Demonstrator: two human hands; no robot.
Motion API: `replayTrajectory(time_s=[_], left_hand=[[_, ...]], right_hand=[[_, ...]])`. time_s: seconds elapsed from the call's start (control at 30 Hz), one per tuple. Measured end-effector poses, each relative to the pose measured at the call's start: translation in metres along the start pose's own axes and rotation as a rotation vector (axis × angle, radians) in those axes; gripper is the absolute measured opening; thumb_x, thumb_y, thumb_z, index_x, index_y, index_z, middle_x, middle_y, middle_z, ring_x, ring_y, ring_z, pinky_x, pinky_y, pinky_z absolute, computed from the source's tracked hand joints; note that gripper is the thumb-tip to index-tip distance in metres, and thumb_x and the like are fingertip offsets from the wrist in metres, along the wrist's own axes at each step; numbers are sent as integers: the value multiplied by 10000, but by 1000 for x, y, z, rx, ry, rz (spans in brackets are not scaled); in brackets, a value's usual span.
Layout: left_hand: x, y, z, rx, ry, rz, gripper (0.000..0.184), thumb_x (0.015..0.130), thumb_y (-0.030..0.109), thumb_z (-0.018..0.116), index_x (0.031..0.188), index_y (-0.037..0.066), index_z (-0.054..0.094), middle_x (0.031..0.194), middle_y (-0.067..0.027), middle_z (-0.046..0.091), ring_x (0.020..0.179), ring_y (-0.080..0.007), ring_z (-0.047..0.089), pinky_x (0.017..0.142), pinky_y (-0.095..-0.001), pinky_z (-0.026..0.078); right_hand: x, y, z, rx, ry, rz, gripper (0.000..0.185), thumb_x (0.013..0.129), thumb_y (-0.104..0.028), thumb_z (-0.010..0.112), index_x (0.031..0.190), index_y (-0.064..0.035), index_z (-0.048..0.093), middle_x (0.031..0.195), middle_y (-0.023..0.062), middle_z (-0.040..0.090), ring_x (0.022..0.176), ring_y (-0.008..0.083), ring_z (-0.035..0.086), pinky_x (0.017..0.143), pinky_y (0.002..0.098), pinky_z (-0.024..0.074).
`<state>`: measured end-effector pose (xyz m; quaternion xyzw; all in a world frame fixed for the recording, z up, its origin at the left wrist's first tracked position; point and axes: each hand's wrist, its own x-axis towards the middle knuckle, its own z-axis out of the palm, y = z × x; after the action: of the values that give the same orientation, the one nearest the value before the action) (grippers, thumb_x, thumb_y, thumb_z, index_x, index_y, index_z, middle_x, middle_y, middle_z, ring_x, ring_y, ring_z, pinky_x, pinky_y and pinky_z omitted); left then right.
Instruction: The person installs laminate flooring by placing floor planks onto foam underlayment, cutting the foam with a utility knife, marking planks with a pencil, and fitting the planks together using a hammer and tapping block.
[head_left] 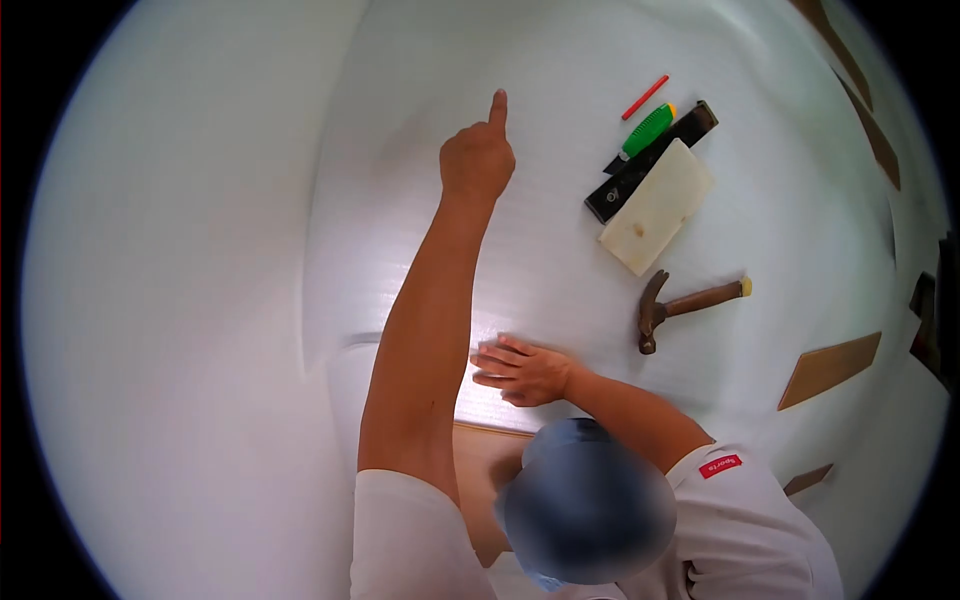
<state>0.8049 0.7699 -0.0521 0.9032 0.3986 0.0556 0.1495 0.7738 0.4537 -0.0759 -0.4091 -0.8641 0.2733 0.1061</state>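
My left hand is stretched far forward over the pale, shiny sheet on the floor. Its index finger points ahead, the other fingers are curled under, and no object shows in it. Fingers spread, my right hand lies flat on the sheet near its front edge and holds nothing. To the right of it is a claw hammer with a brown handle. Farther forward lie a cream-coloured block, a black bar, a green utility knife and a red pencil.
Wooden planks lie along the right side, several of them cut off by the view's edge. A white wall fills the left. A cap hides part of the light wood board near the body.
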Motion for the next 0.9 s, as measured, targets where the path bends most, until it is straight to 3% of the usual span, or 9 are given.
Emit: replayTrajectory(time_s=[0.07,0.13,0.17,0.23,0.4,0.47,0.53,0.6,0.9], left_hand=[[18,-9,22,-3,82,43,450,822,30,604,1269,56,655,706,-72,566,622,-236,556,531,-372,453],[31,-17,37,90,276,220,163,768,-2,632,911,46,696,823,-98,591,722,-252,563,615,-377,471],[33,-19,40,18,301,253,114,711,-42,657,731,54,598,936,-114,603,791,-264,559,687,-379,482],[40,-28,40,-4,305,303,135,712,-39,671,780,59,608,977,-100,608,822,-259,569,708,-380,489],[43,-26,47,-6,343,326,245,724,-8,715,919,86,601,1113,-47,600,951,-251,584,807,-378,501],[41,-32,50,25,304,295,335,742,30,734,1031,108,583,1176,-19,581,1025,-254,574,874,-380,498],[44,-31,47,4,285,280,359,740,15,718,1062,113,590,1184,-19,578,1035,-261,561,890,-392,493],[41,-30,45,-30,265,272,387,738,0,701,1092,118,598,1192,-18,574,1044,-269,547,907,-404,487],[48,-34,41,-96,153,219,422,731,18,710,1119,129,590,1240,0,542,1073,-276,524,943,-406,465]], right_hand=[[0,2,6,26,9,19,624,896,-431,636,1469,-221,505,1622,26,354,1543,255,210,1283,484,100],[0,3,1,13,6,0,623,908,-425,622,1482,-220,492,1632,27,337,1547,256,202,1282,480,106],[-1,2,1,23,5,13,623,908,-425,622,1482,-220,492,1632,27,337,1547,256,202,1282,480,106],[1,5,-3,209,187,-15,540,796,-214,659,1321,-107,593,1489,104,498,1458,293,360,1236,495,258],[0,9,-1,241,164,-2,570,850,-272,656,1383,-95,561,1552,95,436,1493,284,305,1252,473,212],[-1,5,-4,19,-60,9,587,965,-360,535,1515,-171,453,1653,18,304,1542,235,219,1277,461,127],[1,9,-5,20,-81,11,600,972,-361,529,1531,-165,430,1658,26,292,1541,229,219,1276,456,130],[-3,10,2,175,38,-27,589,955,-296,545,1497,-85,457,1635,73,326,1529,256,245,1268,449,141],[1,15,-18,20,-150,-67,679,909,-192,491,1565,-89,348,1666,66,251,1545,247,192,1287,432,117]])
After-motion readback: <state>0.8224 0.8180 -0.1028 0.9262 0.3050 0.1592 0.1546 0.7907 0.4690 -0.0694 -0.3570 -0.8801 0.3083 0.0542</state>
